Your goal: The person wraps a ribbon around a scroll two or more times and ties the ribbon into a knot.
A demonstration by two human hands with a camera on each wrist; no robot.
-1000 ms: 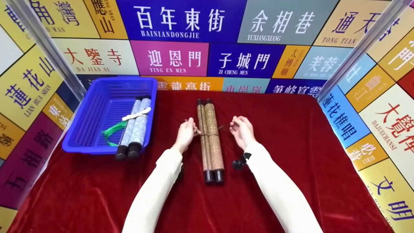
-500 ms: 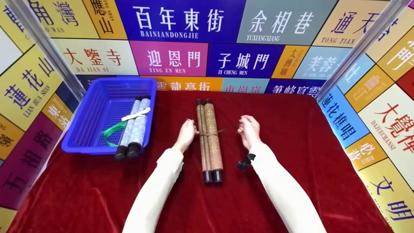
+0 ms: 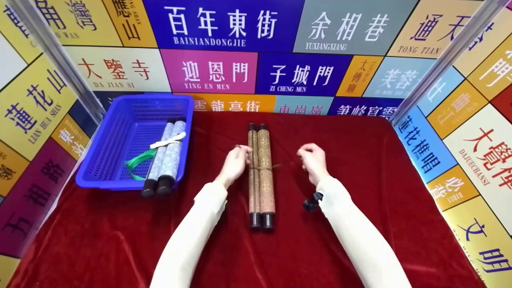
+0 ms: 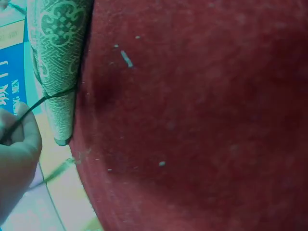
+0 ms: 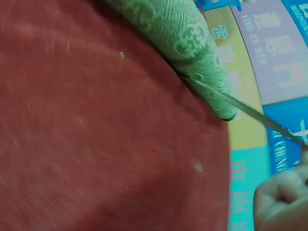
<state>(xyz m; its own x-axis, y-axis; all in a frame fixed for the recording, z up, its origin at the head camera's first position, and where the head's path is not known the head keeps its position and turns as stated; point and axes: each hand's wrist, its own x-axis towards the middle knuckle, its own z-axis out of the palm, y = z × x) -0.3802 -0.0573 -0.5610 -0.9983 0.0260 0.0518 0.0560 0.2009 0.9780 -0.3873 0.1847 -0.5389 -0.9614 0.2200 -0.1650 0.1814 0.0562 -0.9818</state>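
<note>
A brown patterned hanging scroll (image 3: 265,188), rolled into two side-by-side rolls with dark end knobs, lies lengthwise on the red cloth. A thin cord (image 5: 255,114) goes around its middle. To the left of the scroll, my left hand (image 3: 235,163) pinches one end of the cord, taut in the left wrist view. On the other side, my right hand (image 3: 314,162) is apart from the scroll and pinches the other end, stretched straight in the right wrist view. Fingertips of the right hand lie partly outside the right wrist view.
A blue plastic basket (image 3: 86,176) stands at the left, holding a pale blue rolled scroll (image 3: 172,156) with a white tie and a green ribbon (image 3: 140,160). Red velvet cloth (image 3: 352,160) covers the table. Panels with printed characters (image 3: 304,76) wall the back and sides.
My right hand has moved right, away from the scroll, drawing the cord out. The scroll has shifted slightly right, and my left hand has moved slightly right with it.
</note>
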